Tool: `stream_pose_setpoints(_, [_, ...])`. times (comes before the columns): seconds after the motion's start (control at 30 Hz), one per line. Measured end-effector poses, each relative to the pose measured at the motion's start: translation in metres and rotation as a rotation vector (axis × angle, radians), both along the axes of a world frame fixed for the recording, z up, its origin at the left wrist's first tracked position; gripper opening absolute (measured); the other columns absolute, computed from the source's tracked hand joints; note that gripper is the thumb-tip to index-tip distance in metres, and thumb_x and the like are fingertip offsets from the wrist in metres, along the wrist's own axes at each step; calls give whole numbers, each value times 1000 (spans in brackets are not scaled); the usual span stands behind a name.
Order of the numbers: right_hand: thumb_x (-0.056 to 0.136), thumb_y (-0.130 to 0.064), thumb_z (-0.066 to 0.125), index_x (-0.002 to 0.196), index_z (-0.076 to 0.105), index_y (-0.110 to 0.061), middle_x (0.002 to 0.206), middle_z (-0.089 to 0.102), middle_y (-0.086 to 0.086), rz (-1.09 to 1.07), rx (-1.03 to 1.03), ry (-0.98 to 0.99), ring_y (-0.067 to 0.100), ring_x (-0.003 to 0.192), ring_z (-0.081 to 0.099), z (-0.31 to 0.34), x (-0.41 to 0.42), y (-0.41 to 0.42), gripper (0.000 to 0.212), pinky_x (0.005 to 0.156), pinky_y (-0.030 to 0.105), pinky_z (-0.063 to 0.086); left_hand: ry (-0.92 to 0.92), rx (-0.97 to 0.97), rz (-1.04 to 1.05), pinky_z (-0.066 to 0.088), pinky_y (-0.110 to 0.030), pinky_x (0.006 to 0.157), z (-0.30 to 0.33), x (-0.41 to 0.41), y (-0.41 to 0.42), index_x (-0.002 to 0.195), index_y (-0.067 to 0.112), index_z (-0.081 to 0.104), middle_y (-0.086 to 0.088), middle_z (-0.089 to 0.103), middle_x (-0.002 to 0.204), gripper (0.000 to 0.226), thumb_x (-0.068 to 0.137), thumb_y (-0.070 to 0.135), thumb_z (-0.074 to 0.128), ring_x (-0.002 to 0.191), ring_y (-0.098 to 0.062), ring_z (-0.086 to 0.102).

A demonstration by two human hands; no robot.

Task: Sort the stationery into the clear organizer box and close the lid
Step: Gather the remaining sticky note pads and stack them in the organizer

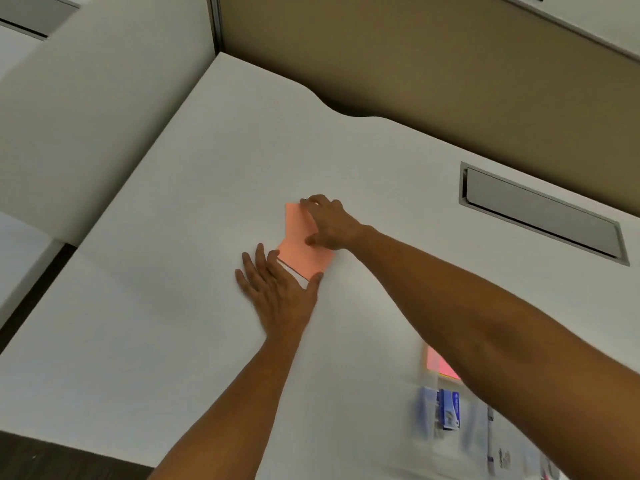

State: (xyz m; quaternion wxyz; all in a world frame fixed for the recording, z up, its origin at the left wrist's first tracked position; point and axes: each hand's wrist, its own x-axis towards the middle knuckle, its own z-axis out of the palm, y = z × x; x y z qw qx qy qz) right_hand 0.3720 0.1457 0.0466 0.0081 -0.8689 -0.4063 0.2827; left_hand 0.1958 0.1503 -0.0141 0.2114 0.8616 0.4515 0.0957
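Near table (173,306) middle, left hand (277,292) lying flat, fingers straight, pressing pink paper (301,251); right hand (329,223) pinching its far edge. Clear organizer box (457,431) (blurred, lower right) holding some stationery, lid seeming not closed; paper waiting outside.

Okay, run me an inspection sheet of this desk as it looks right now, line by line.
Surface: white desk, grey cable hatch set in it.
Job's things: orange-pink paper flat on the desk; clear organizer box blurred at lower right, holding a blue pack and pink notes.
Clutter: nothing seen.
Hands: left hand flat beside the paper; right hand on the paper, fingertips at its far edge.
Cables: nothing seen.
Surroundings: tan partition.
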Motion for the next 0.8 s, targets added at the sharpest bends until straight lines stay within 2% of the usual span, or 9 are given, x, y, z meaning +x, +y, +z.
stream_pose_setpoints(0.13, [78,-37,78,150,26,-18,152,23,5,62,-43,-26,34,133,30,-1,12,5,91,102,50,42,-11,27,-49,6,-58,117,-1,-1,-1,142,10,25,-9,26,155,91,77,68,53,148,-34,7])
stream_pose_setpoints(0.23, [73,-38,82,148,26,-18,146,25,10,14,-57,5,35,129,37,-3,15,6,95,103,50,42,42,54,-116,4,-62,116,-3,-1,-1,152,15,17,-7,20,159,90,83,66,45,148,-36,3])
stream_pose_setpoints(0.37, [69,-36,87,144,26,-15,139,32,14,-156,-42,88,35,122,48,-7,19,2,99,100,45,45,75,70,-165,5,-64,114,-6,-2,1,150,19,26,-6,27,157,81,85,63,46,148,-37,4])
stream_pose_setpoints(0.43, [72,-38,84,139,33,-11,134,40,13,-224,-50,89,33,117,53,-8,19,-5,88,95,40,48,88,66,-171,5,-64,114,-6,-1,2,149,20,27,-7,29,156,81,84,63,48,148,-36,5])
stream_pose_setpoints(0.5, [77,-42,77,129,47,-9,125,53,11,-211,-60,13,30,111,57,-10,20,-18,68,87,37,49,92,48,-164,6,-64,114,-5,-1,2,148,20,27,-7,30,154,81,83,62,52,148,-35,7])
stream_pose_setpoints(0.6, [85,-36,66,121,57,-9,117,62,8,-291,34,21,28,108,59,-4,16,-44,45,84,35,49,47,17,-171,3,-63,114,-4,0,3,147,20,25,-5,33,151,85,80,59,59,148,-34,9])
stream_pose_setpoints(0.7, [90,-26,61,121,60,-10,116,64,6,-465,190,125,27,107,59,10,9,-73,35,81,32,45,35,-52,-201,-7,-64,113,-3,10,13,149,21,20,-2,35,149,91,78,56,63,148,-31,6])
stream_pose_setpoints(0.8, [91,-24,60,124,61,-13,116,66,2,-617,360,162,24,104,61,30,-2,-109,35,80,31,46,104,-136,-238,-12,-68,108,0,25,23,150,24,14,-1,29,148,95,77,55,66,147,-29,1])
